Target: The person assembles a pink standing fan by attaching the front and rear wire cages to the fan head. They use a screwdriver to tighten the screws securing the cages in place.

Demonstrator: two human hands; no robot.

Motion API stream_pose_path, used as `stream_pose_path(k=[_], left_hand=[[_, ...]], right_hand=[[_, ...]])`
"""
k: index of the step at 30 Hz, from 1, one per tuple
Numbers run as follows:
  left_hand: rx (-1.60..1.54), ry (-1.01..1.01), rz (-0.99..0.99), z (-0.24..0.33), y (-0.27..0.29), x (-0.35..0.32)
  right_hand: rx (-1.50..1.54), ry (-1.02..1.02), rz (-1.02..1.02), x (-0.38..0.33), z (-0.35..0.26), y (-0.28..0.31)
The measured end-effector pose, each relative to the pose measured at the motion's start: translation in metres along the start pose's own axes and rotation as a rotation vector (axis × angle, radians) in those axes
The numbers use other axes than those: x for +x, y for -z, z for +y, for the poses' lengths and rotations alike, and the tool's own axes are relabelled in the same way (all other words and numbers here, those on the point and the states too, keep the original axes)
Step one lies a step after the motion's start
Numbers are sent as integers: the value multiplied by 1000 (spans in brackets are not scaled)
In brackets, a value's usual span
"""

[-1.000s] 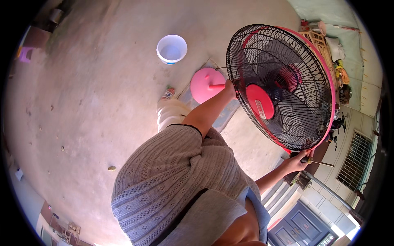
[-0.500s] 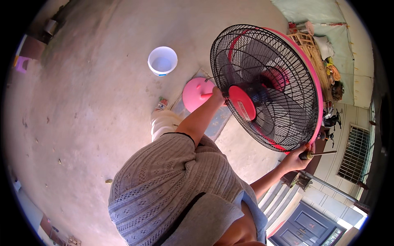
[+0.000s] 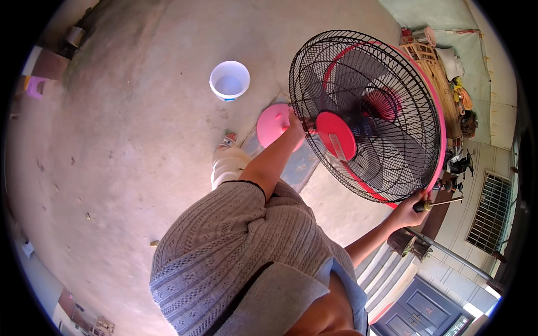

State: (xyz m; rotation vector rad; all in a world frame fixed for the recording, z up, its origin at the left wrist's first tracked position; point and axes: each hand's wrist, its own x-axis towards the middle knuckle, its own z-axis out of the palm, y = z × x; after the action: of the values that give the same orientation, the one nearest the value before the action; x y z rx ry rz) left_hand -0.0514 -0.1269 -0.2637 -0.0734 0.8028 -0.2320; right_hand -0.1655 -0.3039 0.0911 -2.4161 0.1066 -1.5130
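A big standing fan [image 3: 386, 73], with a black wire grille, pink rim and red centre cap [image 3: 335, 135], is tipped toward me. My left hand [image 3: 295, 124] grips the grille's left edge, just in front of the fan's round pink base [image 3: 270, 124]. My right hand [image 3: 410, 206] is at the grille's lower rim, closed on a screwdriver [image 3: 443, 203] whose shaft points right. My grey knitted top fills the lower middle of the view.
A white bucket [image 3: 230, 79] stands on the concrete floor left of the fan. A blue-grey mat [image 3: 301, 167] lies under the fan. Cluttered wooden shelving [image 3: 443, 67] stands behind. Steps and a dark door [image 3: 426, 308] lie at lower right.
The fan head has swung slightly left and nearer in the view. Both hands keep their hold on it; the screwdriver stays in my right hand.
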Motion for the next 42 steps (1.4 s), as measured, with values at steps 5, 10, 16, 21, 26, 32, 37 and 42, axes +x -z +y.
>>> stream_pose_path(k=[5,10,16,21,26,32,37,42], left_hand=[[30,-27,-146,0,20,31],[32,12,-213,6,41,72],[33,64,-170,4,-5,-34],[-15,53,-259,11,-7,-32],[13,32,-288,27,9,-30],[16,14,-247,47,51,-29],[15,-35,-197,63,81,-36],[44,-70,-180,80,97,-45]], right_hand=[[40,-115,-16,-7,-6,4],[89,-226,-97,11,-16,8],[125,-243,-206,22,-5,19],[-18,-88,-238,31,-3,6],[47,-187,-211,34,6,4],[199,-190,-112,36,3,10],[239,-166,-118,46,-15,3],[251,-123,-139,52,-36,7]])
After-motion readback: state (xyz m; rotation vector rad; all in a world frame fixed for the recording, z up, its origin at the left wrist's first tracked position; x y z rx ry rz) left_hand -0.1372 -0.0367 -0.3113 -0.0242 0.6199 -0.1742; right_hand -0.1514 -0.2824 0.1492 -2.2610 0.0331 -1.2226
